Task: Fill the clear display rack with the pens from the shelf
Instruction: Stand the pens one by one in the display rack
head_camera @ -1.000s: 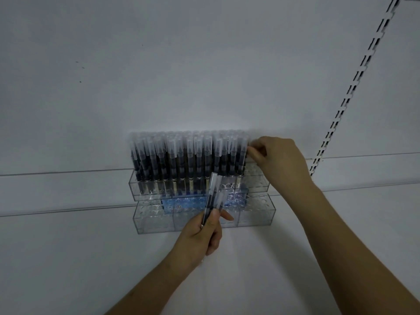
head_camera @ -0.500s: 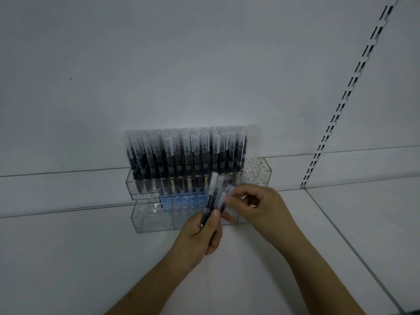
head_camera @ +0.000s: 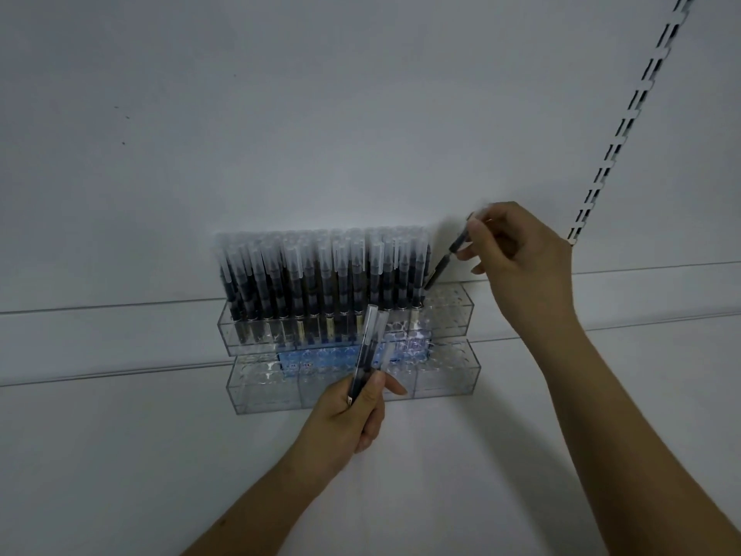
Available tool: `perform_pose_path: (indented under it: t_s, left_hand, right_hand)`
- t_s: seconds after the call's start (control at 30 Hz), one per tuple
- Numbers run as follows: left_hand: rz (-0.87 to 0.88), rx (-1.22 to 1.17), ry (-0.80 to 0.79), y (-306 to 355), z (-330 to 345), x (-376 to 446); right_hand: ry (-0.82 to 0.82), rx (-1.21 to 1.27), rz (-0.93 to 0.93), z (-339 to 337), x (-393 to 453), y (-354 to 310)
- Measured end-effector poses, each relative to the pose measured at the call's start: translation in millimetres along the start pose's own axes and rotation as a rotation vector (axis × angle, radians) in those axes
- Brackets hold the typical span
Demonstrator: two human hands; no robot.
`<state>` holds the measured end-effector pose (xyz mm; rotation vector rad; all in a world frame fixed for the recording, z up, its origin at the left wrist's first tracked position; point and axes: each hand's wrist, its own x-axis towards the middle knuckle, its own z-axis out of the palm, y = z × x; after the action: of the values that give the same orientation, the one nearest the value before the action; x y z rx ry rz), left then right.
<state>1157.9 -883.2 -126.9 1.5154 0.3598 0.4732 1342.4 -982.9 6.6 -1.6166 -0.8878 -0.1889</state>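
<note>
A clear two-tier display rack (head_camera: 445, 379) stands on a white shelf against the back wall. Its upper tier holds several dark pens with frosted caps (head_camera: 320, 274), packed from the left; the holes at its right end (head_camera: 447, 300) are bare. My left hand (head_camera: 349, 415), in front of the lower tier, grips a small bunch of pens (head_camera: 367, 355) upright. My right hand (head_camera: 517, 254) pinches a single pen (head_camera: 447, 260) near its cap, tilted, its lower tip at the bare holes just right of the last standing pen.
The lower tier shows bare holes and a blue label (head_camera: 304, 361) behind its middle. A slotted metal upright (head_camera: 625, 126) runs up the wall at the right. White shelf surface (head_camera: 120, 455) spreads in front of the rack and to both sides.
My right hand took one pen from the bunch in my left hand and rose up and right to the upper tier's right end. My left hand stayed put.
</note>
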Motion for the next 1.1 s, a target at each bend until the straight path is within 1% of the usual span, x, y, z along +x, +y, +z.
perform_pose_path:
  t_s: [0.17,0.3,0.37,0.6,0.67,0.77,0.83,0.93,1.0,1.03,1.1]
  left_hand:
    - [0.000,-0.019,0.002,0.9,0.3,0.7]
    - [-0.009,-0.024,-0.005,0.5,0.0,1.2]
    - [-0.005,-0.019,-0.009,0.4,0.0,1.0]
    - [0.000,-0.014,-0.010,1.1,-0.8,1.1]
    - [0.001,-0.007,-0.008,0.7,-0.8,1.5]
    - [0.011,-0.007,-0.006,0.7,-0.5,0.9]
    - [0.017,0.020,-0.011,1.4,0.2,0.4]
    - [0.028,0.056,-0.016,2.5,1.5,-0.1]
    - [0.033,0.051,-0.013,2.0,1.5,0.0]
    - [0.034,0.047,-0.012,1.7,1.1,0.0]
    - [0.040,0.054,-0.019,2.0,0.8,-0.4]
  right_hand:
    - [-0.070,-0.139,-0.090,2.3,10.8,-0.5]
    - [-0.275,-0.407,-0.114,13.9,17.6,5.8]
    - [-0.314,-0.469,-0.099,19.7,15.7,12.0]
    - [-0.205,-0.478,-0.007,12.0,-9.6,6.9]
    - [-0.274,-0.443,0.033,12.1,-27.1,1.8]
    - [-0.505,-0.343,0.102,23.4,-57.3,2.5]
    - [-0.562,-0.231,0.142,33.2,-73.6,8.2]
    - [-0.526,-0.063,0.229,38.4,-83.7,14.5]
    - [-0.452,-0.023,0.239,34.8,-79.4,14.2]
    - [-0.381,-0.030,0.226,30.9,-74.0,13.2]
    - [-0.184,-0.021,0.197,18.5,-58.6,6.8]
